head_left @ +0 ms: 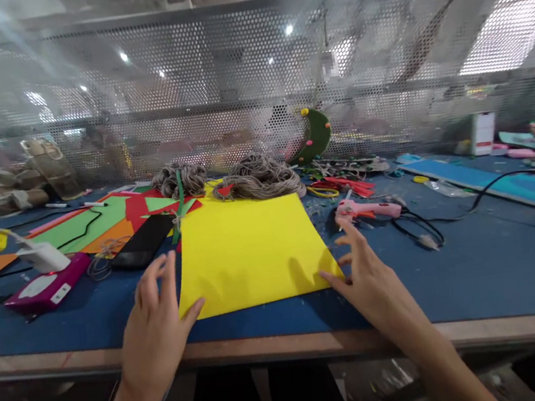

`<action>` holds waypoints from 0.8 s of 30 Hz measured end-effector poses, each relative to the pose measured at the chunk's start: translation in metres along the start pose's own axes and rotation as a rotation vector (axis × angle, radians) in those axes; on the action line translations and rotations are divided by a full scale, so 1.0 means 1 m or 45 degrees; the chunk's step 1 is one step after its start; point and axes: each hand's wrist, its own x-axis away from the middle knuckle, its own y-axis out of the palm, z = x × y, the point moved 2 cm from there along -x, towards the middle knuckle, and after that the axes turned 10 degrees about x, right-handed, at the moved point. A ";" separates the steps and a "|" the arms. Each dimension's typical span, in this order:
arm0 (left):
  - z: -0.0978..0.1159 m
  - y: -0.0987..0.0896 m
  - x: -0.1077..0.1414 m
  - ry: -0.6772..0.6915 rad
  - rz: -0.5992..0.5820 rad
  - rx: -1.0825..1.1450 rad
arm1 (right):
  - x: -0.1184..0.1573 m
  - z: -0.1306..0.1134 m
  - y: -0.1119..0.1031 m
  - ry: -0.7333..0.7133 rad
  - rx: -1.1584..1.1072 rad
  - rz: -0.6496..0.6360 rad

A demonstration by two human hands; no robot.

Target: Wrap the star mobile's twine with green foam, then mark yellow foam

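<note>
A yellow sheet [252, 249] lies flat on the blue table in front of me. At its near left corner is my left hand [154, 316], fingers apart, the thumb over the sheet's edge. My right hand [365, 273] is spread at the near right corner, its thumb tip over the yellow surface. Neither hand has its fingers closed on anything. Just beyond my right hand rests a pink glue gun [373, 209]. A black phone [144, 242] lies left of the sheet, beyond my left hand.
Bundles of grey cord [259, 178] sit behind the sheet. A purple power strip [50, 284] with a white plug is on the left, near green and orange sheets [87, 229]. Blue boards [483, 177] lie right. A perforated metal screen [229, 66] stands behind the table.
</note>
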 end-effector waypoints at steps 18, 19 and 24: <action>0.031 0.014 0.014 0.548 -0.626 0.267 | 0.008 -0.048 0.004 -0.918 0.086 -0.553; 0.029 0.013 0.015 0.547 -0.623 0.255 | 0.008 -0.043 0.002 -0.887 0.088 -0.547; 0.013 0.003 0.020 0.529 -0.585 0.183 | 0.011 -0.014 -0.002 -0.767 0.119 -0.543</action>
